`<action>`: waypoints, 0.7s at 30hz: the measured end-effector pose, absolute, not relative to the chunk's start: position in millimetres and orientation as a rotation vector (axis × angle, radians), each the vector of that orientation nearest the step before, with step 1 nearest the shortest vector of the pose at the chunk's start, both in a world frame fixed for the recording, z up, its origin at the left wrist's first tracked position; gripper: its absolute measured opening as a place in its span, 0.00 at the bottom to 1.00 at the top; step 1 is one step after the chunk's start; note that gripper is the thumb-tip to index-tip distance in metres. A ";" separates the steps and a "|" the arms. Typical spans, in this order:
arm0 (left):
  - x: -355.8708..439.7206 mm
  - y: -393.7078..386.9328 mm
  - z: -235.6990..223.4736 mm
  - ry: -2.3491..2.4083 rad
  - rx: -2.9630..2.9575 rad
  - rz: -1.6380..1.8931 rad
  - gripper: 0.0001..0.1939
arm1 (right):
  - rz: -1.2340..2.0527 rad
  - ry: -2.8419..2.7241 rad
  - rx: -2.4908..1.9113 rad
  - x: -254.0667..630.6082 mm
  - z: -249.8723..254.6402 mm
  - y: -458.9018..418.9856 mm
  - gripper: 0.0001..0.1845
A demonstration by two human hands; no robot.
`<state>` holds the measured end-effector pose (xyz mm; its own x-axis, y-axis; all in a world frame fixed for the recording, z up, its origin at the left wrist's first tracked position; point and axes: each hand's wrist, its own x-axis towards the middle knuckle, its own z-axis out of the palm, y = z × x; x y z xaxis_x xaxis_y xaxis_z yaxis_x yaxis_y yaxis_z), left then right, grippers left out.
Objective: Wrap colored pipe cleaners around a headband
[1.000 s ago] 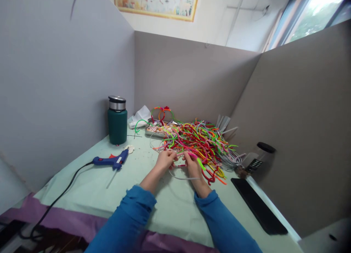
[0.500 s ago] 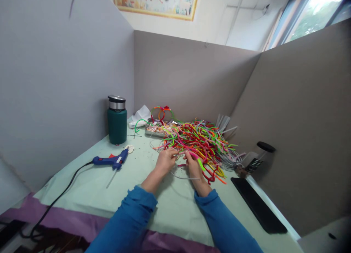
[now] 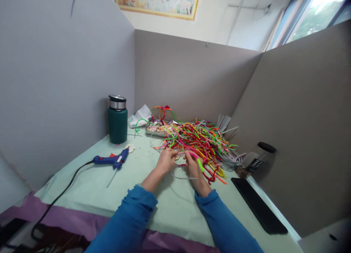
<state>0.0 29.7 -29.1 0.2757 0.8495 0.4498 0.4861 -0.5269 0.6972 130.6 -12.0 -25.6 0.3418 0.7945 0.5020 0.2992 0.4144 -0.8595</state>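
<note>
Pale green table [image 3: 90, 189], quite a clutter.
Fuzzy coloured stems [image 3: 201, 138] heap beside a metal tray [image 3: 155, 134]; a green flask [image 3: 118, 125] stands behind a blue glue gun [image 3: 117, 161]; a black slab [image 3: 257, 205] lies opposite.

The slender, fuzzy strip [image 3: 200, 165] is showing pink and neon green; the tangled, fuzzy-stem pile [image 3: 201, 138] is mixing red, orange, yellow, green and grey.

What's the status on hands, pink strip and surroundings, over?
Left hand and right hand pinching pink strip. Coloured pile just beyond. Glue gun off left, untouched.
</note>
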 end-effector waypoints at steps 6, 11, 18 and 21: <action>-0.7 30.7 -28.7 1.184 2.030 1.170 0.12 | 0.420 -1.264 -1.137 132.5 -27.4 -8.9 0.14; -0.4 30.4 -26.4 1.196 1.866 1.184 0.12 | 0.458 -1.270 -1.097 133.3 -30.7 -9.0 0.12; 1.9 32.9 -28.7 1.147 1.590 1.069 0.08 | 0.467 -1.283 -1.087 133.0 -30.2 -11.4 0.14; 1.6 31.3 -27.3 1.103 1.502 1.013 0.07 | 0.462 -1.274 -1.097 132.9 -30.1 -11.4 0.14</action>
<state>1.6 31.3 -27.3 0.2408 0.9679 0.0718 0.1534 -0.1110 0.9819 132.9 -11.4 -30.1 0.2923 0.7995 0.5247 0.2779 0.4540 -0.8466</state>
